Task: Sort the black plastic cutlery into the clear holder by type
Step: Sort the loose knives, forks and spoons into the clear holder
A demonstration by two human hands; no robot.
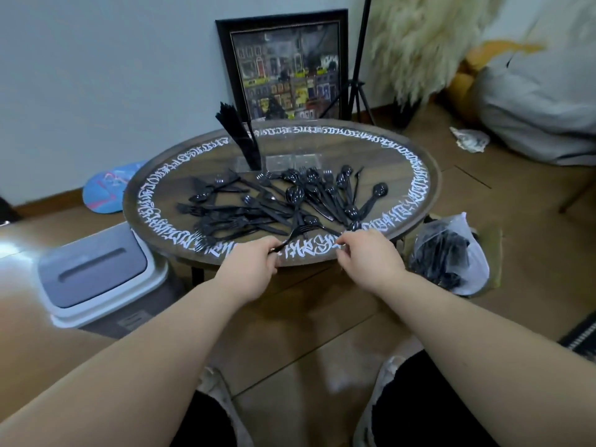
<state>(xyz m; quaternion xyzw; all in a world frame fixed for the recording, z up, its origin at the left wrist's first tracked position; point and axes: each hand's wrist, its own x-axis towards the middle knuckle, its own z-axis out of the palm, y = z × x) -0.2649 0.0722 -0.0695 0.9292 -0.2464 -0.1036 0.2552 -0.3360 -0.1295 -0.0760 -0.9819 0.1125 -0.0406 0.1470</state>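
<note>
Picking stage here: left hand (254,262) pinches a black fork (295,233) by its handle at the table's (429,188) near edge. Right hand (364,253) fingers curl on another piece, can't tell which. Next up: carry it to the clear holder (280,162) at the far edge, into an unfilled slot beside the knives (240,137).

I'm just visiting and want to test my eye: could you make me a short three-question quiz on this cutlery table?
1. True or false: the left hand holds a black fork by its handle.
2. Which compartment of the clear holder already has cutlery standing in it? A) leftmost B) middle C) rightmost
3. What stands on the floor left of the round table?

Key
1. True; its fingers pinch the handle at the table's near edge.
2. A; black pieces stand upright there, the other compartments look empty.
3. A grey-lidded bin.
</note>
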